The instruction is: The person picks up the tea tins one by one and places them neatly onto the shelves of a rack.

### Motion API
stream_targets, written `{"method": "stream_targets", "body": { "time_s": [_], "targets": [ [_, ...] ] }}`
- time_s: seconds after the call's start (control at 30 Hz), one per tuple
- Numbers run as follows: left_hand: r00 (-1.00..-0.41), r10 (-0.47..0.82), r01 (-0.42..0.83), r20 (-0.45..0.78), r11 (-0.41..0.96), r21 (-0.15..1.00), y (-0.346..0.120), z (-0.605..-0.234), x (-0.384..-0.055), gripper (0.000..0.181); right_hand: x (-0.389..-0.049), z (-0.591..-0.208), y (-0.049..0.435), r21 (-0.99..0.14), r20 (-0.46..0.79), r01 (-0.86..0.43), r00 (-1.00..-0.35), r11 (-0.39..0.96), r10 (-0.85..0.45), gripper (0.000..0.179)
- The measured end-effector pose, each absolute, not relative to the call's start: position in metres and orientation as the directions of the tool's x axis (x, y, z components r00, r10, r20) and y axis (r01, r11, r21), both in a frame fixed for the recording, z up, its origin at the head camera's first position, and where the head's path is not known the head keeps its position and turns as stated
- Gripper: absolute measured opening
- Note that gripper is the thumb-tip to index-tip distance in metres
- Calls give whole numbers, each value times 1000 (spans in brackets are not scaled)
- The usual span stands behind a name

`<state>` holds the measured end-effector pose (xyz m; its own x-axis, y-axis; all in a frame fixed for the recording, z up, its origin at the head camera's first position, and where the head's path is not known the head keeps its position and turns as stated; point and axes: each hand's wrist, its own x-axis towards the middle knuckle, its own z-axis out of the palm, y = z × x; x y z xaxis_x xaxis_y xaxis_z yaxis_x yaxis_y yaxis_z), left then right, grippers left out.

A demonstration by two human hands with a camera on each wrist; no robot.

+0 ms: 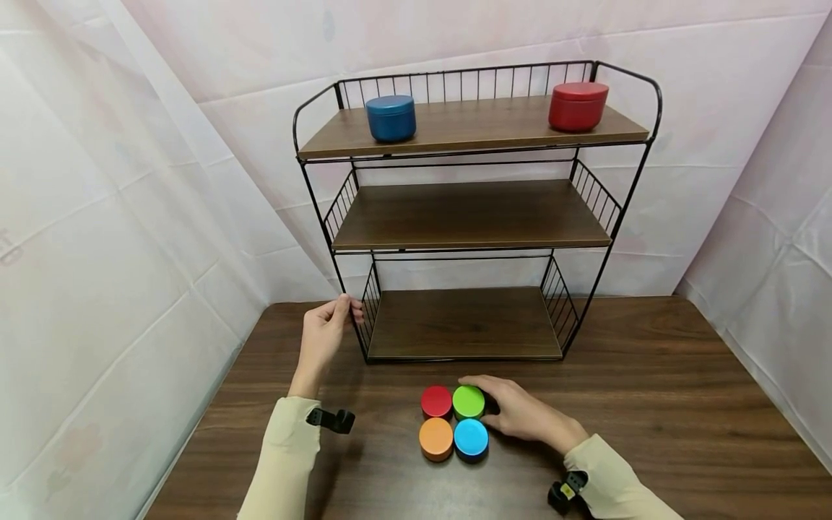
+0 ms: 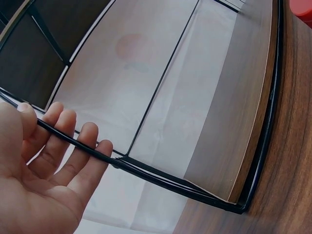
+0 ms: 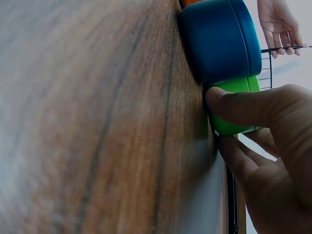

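My left hand (image 1: 321,336) holds the left front post of a black wire shelf rack (image 1: 468,359) low down, thumb on one side and fingers on the other. In the left wrist view the fingers (image 2: 80,163) curve behind the black rod. My right hand (image 1: 523,412) grips a round green tin (image 1: 469,401) on the table, its thumb and fingers on opposite sides in the right wrist view. Close around that tin stand a red tin (image 1: 436,401), an orange tin (image 1: 436,438) and a blue tin (image 1: 471,439).
The rack has three brown wooden shelves. On the top one sit a dark blue tin (image 1: 391,119) at the left and a larger red tin (image 1: 578,107) at the right. White cloth (image 1: 130,217) hangs around the brown wooden table (image 1: 682,397).
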<state>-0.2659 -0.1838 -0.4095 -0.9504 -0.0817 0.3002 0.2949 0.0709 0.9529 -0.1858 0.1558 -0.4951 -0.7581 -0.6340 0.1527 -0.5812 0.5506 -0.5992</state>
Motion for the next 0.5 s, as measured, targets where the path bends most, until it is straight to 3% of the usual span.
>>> {"method": "stream_targets", "body": {
  "time_s": [0.37,0.5],
  "targets": [
    [-953,-72,290,294,68,955,-184,-409,-266,51,-188,-488,162,-608,144,-558,-778,565,-612,63],
    [-957,-71,276,280,69,959,-184,-408,-266,44,-189,-486,163,-616,141,-550,-781,564,-608,64]
  ]
}}
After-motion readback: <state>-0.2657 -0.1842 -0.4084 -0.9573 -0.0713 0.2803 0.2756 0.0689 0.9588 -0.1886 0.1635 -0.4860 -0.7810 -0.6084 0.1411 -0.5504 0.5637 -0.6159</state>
